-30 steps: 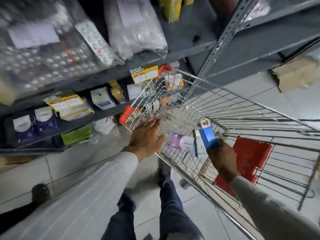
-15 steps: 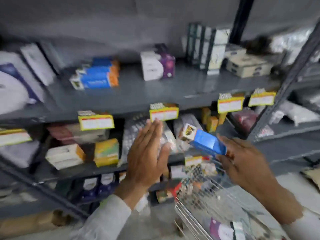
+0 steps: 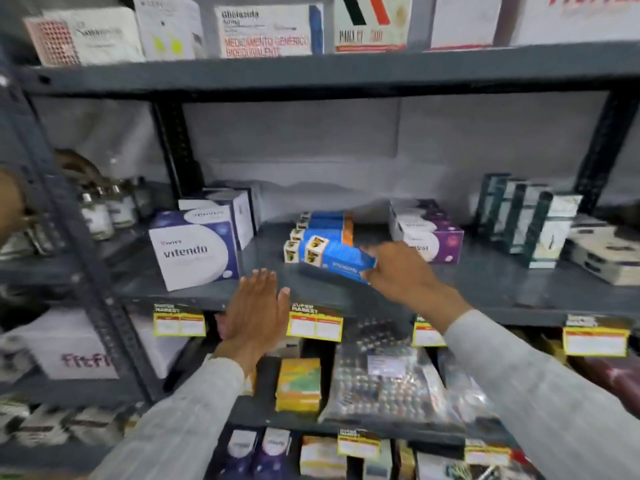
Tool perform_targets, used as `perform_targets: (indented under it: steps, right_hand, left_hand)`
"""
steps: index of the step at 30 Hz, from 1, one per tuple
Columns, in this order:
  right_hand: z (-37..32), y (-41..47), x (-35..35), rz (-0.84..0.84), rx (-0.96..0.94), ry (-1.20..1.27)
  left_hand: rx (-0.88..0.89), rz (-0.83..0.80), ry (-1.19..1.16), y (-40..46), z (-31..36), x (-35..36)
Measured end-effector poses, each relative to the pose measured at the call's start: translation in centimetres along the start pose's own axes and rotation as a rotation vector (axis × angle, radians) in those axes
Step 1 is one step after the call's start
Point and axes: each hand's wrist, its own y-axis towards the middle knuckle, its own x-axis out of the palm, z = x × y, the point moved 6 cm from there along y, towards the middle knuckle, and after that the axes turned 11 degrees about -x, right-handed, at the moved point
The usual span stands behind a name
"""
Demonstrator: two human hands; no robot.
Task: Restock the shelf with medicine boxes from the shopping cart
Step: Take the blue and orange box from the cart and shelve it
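My right hand (image 3: 401,271) grips a long blue medicine box (image 3: 337,261) by its right end and holds it over the grey middle shelf (image 3: 270,292), right in front of a stack of matching blue and orange boxes (image 3: 325,226). My left hand (image 3: 256,313) is flat with fingers apart, hovering at the shelf's front edge and holding nothing. The shopping cart is out of view.
A white and purple Vitendo box (image 3: 195,249) stands left of the blue stack, and white and purple boxes (image 3: 427,233) stand to its right. Tall green and white boxes (image 3: 526,220) stand further right. Yellow price tags (image 3: 317,325) hang on the shelf edge. Shelves above and below hold more boxes.
The view rose from the cart to the shelf. My right hand carried the blue box up and forward onto the middle shelf; my left hand rose to the shelf edge.
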Motion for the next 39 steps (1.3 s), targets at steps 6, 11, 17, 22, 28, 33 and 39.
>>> perform_targets:
  steps: [6, 11, 17, 22, 28, 33, 39]
  right_hand:
    - [-2.6, 3.3, 3.0, -0.059, -0.001, 0.047]
    - [-2.6, 3.9, 4.2, -0.082, -0.006, 0.057]
    - [-1.9, 2.0, 4.5, 0.022, -0.108, 0.056]
    - [0.9, -5.7, 2.9, 0.461, -0.242, 0.100]
    - [5.5, -18.9, 6.1, 0.547, -0.309, 0.109]
    - [14.3, -29.8, 14.3, 0.140, 0.037, 0.203]
    - [24.5, -46.7, 25.2, -0.545, 0.792, 0.414]
  left_hand:
    - [-0.006, 0.070, 0.011, 0.0, 0.0, 0.4]
    - [0.005, 0.090, 0.011, 0.0, 0.0, 0.4]
    - [0.011, 0.054, -0.082, 0.1, -0.3, 0.5]
    - [-0.076, 0.215, -0.525, -1.8, 0.8, -2.3]
    - [0.400, 0.191, -0.536, -13.4, 11.5, 2.6]
    - [0.540, -0.304, -0.465, -24.2, 19.1, 15.2]
    - [0.630, -0.781, -0.234, -36.0, 23.4, 29.1]
